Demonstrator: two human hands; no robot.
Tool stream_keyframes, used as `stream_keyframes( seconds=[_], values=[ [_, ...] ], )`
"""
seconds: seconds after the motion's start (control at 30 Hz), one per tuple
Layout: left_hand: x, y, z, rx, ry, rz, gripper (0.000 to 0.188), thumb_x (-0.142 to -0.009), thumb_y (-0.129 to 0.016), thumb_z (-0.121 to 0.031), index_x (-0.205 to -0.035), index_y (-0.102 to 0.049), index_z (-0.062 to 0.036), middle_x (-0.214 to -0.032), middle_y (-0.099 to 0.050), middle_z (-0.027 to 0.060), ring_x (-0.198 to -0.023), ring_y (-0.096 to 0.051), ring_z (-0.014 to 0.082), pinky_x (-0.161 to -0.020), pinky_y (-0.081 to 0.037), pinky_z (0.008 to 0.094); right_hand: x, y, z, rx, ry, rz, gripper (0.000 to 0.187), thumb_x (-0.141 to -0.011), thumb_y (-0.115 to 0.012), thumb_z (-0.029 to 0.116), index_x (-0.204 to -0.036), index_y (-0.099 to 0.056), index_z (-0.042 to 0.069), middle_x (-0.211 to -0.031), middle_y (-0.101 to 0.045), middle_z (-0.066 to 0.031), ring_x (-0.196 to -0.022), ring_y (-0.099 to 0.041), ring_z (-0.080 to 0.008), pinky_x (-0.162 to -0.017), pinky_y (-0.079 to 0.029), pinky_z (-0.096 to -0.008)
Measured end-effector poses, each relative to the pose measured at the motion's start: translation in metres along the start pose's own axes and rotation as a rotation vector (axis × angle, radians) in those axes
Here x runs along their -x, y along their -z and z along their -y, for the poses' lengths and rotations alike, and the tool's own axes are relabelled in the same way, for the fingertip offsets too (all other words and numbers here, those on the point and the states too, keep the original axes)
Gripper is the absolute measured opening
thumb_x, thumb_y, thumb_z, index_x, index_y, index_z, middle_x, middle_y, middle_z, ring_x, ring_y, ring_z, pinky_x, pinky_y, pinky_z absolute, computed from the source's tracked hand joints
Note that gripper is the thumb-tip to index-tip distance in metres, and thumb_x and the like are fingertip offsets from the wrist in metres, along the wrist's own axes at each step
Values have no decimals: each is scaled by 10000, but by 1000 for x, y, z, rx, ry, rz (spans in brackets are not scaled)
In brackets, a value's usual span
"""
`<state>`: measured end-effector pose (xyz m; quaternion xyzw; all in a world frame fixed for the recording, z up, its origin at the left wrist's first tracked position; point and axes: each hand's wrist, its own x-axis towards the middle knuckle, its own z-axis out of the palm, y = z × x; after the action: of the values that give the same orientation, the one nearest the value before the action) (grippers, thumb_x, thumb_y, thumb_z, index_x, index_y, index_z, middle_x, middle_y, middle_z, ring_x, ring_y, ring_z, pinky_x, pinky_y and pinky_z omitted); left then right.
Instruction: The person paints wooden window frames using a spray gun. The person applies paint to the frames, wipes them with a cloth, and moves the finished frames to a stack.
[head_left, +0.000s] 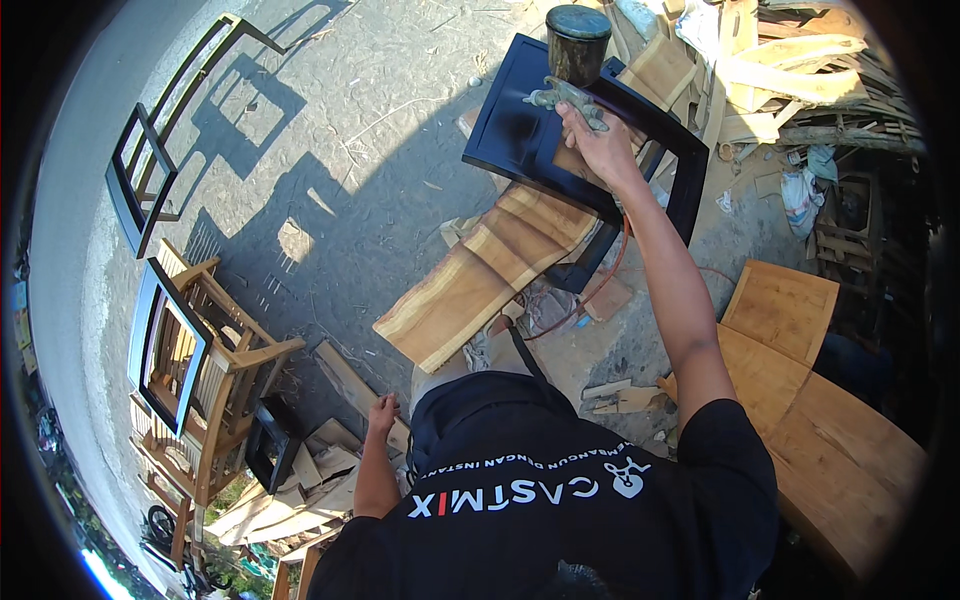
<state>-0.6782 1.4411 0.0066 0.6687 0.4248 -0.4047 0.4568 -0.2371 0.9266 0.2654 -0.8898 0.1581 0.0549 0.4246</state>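
My right hand (600,145) is stretched forward and grips a paint spray gun (570,95) with a dark round cup (578,40) on top. The gun is held just above a glossy black-painted wooden frame (520,120) that lies tilted on a long bare wood plank (490,275). An orange hose (600,285) trails down from near my wrist toward the ground. My left hand (382,410) hangs low beside my body with its fingers curled, holding nothing that I can see, just above scrap wood pieces.
Unpainted wooden chairs (215,385) and black frames (150,180) stand on the grey ground at the left. Rounded bare wood panels (800,390) lie at the right. A heap of offcuts (770,70) fills the far right, more scraps (300,480) near my left.
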Motion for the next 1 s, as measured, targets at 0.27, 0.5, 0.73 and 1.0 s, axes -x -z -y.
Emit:
stream_keyframes(
  seconds=[0.27,0.5,0.73,1.0],
  values=[
    [-1,3,23,-15,49,-16,500,-987,-590,-422,-1299,-628,-34,-1003,-713,89,-822,-692,162,-600,-493,287,-55,7,2,59,45,-167,663,-889,-607,678,-937,-742,31,-681,-676,-86,-744,-688,-205,-793,-530,-368],
    [-1,6,15,-44,49,-4,523,-982,-587,-436,-1310,-624,-31,-1048,-719,113,-850,-701,180,-626,-505,295,-33,11,-7,15,23,-144,614,-900,-649,621,-974,-742,19,-707,-685,-73,-750,-681,-183,-788,-518,-337],
    [-10,12,6,-44,33,35,493,-988,-591,-422,-1280,-639,-28,-1019,-714,103,-827,-686,171,-631,-500,288,45,4,-5,-84,-70,78,482,-968,-640,517,-1029,-718,45,-709,-636,0,-550,-499,-42,-470,-344,-225],
    [-32,37,-8,-81,3,69,471,-986,-599,-416,-1270,-646,-43,-981,-711,81,-783,-677,147,-588,-486,274,64,-12,-16,-60,-45,26,525,-953,-645,540,-977,-730,22,-703,-650,-24,-644,-583,-97,-610,-444,-279]
  ],
)
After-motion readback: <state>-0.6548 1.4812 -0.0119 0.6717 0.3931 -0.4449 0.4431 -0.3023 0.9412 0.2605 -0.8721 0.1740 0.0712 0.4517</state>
